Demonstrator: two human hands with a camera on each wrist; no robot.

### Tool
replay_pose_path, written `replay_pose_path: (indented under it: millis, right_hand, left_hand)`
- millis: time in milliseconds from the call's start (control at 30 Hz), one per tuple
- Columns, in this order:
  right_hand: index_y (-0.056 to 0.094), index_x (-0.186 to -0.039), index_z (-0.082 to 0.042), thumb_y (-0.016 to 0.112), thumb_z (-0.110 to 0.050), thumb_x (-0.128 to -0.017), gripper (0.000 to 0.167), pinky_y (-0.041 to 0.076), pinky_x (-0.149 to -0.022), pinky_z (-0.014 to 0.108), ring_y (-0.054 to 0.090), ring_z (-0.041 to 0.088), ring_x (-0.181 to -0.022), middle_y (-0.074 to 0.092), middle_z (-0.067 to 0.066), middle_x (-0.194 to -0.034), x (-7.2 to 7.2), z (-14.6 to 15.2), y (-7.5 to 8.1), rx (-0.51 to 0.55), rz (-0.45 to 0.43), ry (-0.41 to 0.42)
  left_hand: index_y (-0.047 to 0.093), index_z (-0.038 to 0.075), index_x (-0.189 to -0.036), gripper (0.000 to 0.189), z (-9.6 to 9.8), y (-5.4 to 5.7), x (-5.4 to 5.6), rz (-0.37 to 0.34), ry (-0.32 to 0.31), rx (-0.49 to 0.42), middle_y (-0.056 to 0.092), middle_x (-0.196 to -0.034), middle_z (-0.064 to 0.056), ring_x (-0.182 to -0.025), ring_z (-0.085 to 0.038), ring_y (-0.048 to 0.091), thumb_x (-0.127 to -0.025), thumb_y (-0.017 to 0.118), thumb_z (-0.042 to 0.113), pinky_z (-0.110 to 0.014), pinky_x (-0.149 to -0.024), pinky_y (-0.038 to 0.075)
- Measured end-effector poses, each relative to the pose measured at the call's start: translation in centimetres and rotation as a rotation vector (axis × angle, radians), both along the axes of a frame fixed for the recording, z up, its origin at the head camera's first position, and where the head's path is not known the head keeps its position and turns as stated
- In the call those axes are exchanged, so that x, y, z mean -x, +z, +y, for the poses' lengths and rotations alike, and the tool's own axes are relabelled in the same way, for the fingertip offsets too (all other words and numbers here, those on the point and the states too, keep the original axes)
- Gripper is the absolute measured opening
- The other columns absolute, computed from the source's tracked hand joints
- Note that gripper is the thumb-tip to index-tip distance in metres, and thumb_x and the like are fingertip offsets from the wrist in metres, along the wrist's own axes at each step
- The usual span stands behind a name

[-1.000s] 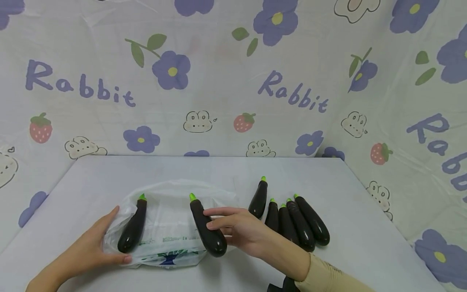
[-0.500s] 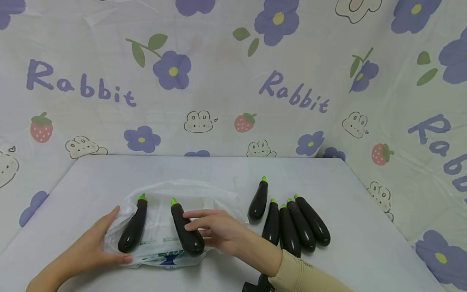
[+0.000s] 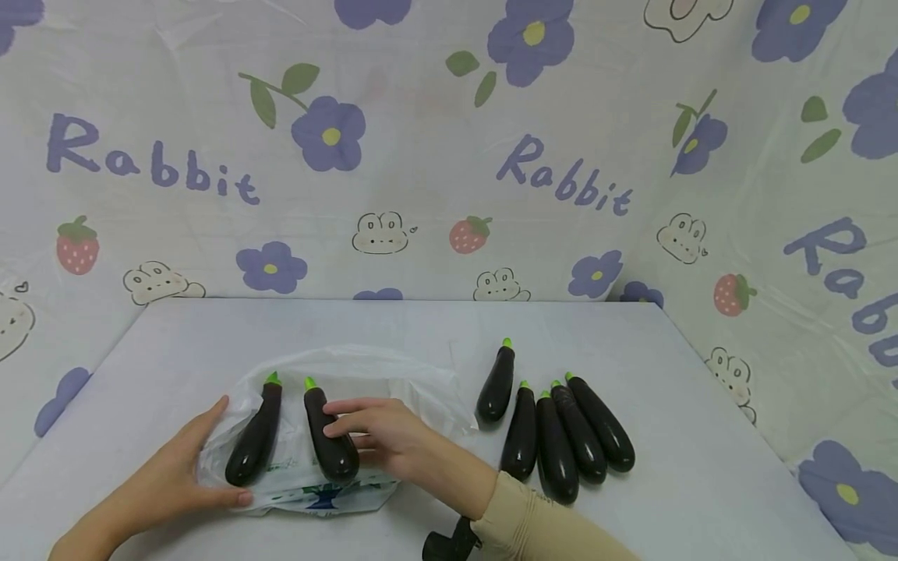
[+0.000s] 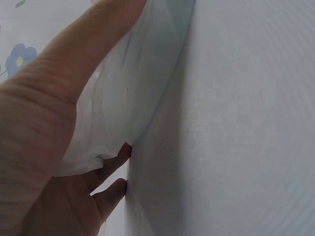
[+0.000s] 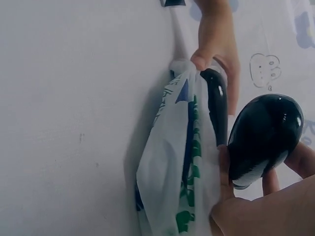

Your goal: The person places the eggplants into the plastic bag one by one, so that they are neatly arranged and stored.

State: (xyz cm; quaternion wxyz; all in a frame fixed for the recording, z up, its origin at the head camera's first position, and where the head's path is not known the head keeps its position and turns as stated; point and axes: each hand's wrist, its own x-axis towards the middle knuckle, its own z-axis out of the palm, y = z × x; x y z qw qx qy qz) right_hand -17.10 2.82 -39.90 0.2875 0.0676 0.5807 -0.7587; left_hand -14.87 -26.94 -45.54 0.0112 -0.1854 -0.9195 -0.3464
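Note:
My right hand (image 3: 393, 436) grips a dark eggplant (image 3: 328, 440) by its side, its green stem end pointing away from me, above a thin white plastic bag (image 3: 414, 389). In the right wrist view the rounded end of this eggplant (image 5: 268, 132) shows large between thumb and fingers. Another eggplant (image 3: 254, 436) lies at the bag's left part. My left hand (image 3: 171, 471) rests at the left end of the bag, thumb and forefinger spread wide around it. The left wrist view shows two of its fingertips (image 4: 112, 196) low beside the bag plastic (image 4: 115, 98).
Several more eggplants (image 3: 557, 456) lie side by side on the white table (image 3: 701, 483) to the right, and a single eggplant (image 3: 496, 386) lies slightly behind them. A printed curtain (image 3: 421, 171) hangs behind the table. A black wrist device (image 3: 449, 541) sits below my right wrist.
My right hand has carried the eggplant leftward over the bag, closer to the one lying there. The left hand stays in place. More of the eggplants on the right are uncovered.

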Motion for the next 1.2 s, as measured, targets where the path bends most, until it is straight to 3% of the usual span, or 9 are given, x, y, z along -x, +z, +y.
replay_pose_path:
  millis: [200, 400, 567, 633, 733, 867, 1000, 1200]
  right_hand:
    - [0.075, -0.11, -0.006, 0.074, 0.003, -0.081, 0.03, 0.055, -0.083, 0.039, 0.069, 0.025, -0.093, 0.068, 0.009, -0.108, 0.5, -1.4, -0.9, -0.034, 0.022, -0.02]
    - [0.077, -0.106, -0.009, 0.076, 0.001, -0.078, 0.029, 0.055, -0.08, 0.036, 0.07, 0.022, -0.087, 0.071, 0.006, -0.102, 0.8, -3.1, -1.3, -0.094, 0.074, -0.058]
    - [0.077, -0.104, -0.011, 0.078, 0.0, -0.078, 0.028, 0.054, -0.078, 0.035, 0.068, 0.02, -0.082, 0.07, 0.003, -0.1, 1.3, -4.1, -2.1, -0.121, 0.134, -0.084]
    - [0.077, -0.105, -0.01, 0.076, 0.0, -0.079, 0.028, 0.053, -0.079, 0.035, 0.066, 0.02, -0.082, 0.068, 0.002, -0.102, 1.5, -4.4, -2.3, -0.124, 0.154, -0.094]
    - [0.076, -0.107, -0.008, 0.074, 0.002, -0.08, 0.029, 0.053, -0.081, 0.036, 0.064, 0.019, -0.087, 0.066, 0.001, -0.106, 1.6, -4.7, -2.5, -0.118, 0.177, -0.088]
    - [0.075, -0.109, -0.008, 0.072, 0.004, -0.08, 0.032, 0.054, -0.082, 0.037, 0.063, 0.016, -0.092, 0.066, 0.001, -0.107, 1.5, -5.0, -2.6, -0.14, 0.227, -0.043]
    - [0.075, -0.111, -0.014, 0.074, 0.001, -0.081, 0.034, 0.053, -0.081, 0.038, 0.061, 0.014, -0.092, 0.065, -0.002, -0.11, 1.4, -5.1, -2.5, -0.219, 0.291, 0.012]
    - [0.073, -0.117, -0.019, 0.075, -0.001, -0.082, 0.04, 0.052, -0.084, 0.041, 0.06, 0.015, -0.098, 0.062, -0.003, -0.116, 1.2, -5.1, -2.3, -0.259, 0.324, 0.07]
  left_hand:
    - [0.013, 0.001, -0.156, 0.132, -0.1, -0.1, -0.1, 0.02, -0.002, -0.003, 0.031, -0.147, -0.033, -0.131, -0.049, 0.032, -0.061, 0.093, 0.046, -0.055, -0.107, 0.027]
    - [0.013, 0.001, -0.156, 0.134, -0.2, 0.0, -0.1, 0.013, 0.005, -0.002, 0.031, -0.146, -0.034, -0.131, -0.05, 0.032, -0.06, 0.093, 0.048, -0.069, -0.098, 0.029]
    - [0.013, 0.002, -0.157, 0.133, -0.1, 0.2, -0.1, 0.007, 0.008, 0.002, 0.031, -0.147, -0.033, -0.131, -0.049, 0.033, -0.06, 0.092, 0.048, -0.066, -0.099, 0.03]
    - [0.013, 0.003, -0.157, 0.133, -0.1, 0.0, -0.1, 0.014, 0.004, 0.002, 0.032, -0.147, -0.033, -0.13, -0.048, 0.033, -0.06, 0.093, 0.047, -0.059, -0.104, 0.029]
    - [0.014, 0.003, -0.157, 0.132, -0.2, -0.1, 0.0, 0.031, 0.0, 0.008, 0.032, -0.147, -0.031, -0.13, -0.046, 0.034, -0.06, 0.093, 0.047, -0.036, -0.109, 0.026]
    - [0.015, 0.002, -0.156, 0.135, -0.3, -0.2, 0.0, 0.065, -0.017, 0.012, 0.034, -0.145, -0.031, -0.129, -0.045, 0.035, -0.057, 0.094, 0.047, -0.009, -0.1, 0.015]
    - [0.015, 0.001, -0.156, 0.139, -0.4, -0.1, 0.0, 0.073, -0.034, -0.002, 0.035, -0.144, -0.031, -0.127, -0.044, 0.037, -0.053, 0.095, 0.049, -0.003, -0.094, 0.011]
    - [0.012, 0.005, -0.157, 0.143, -0.5, -0.1, -0.1, 0.027, -0.032, 0.002, 0.034, -0.146, -0.029, -0.128, -0.043, 0.036, -0.051, 0.094, 0.055, -0.003, -0.093, 0.012]
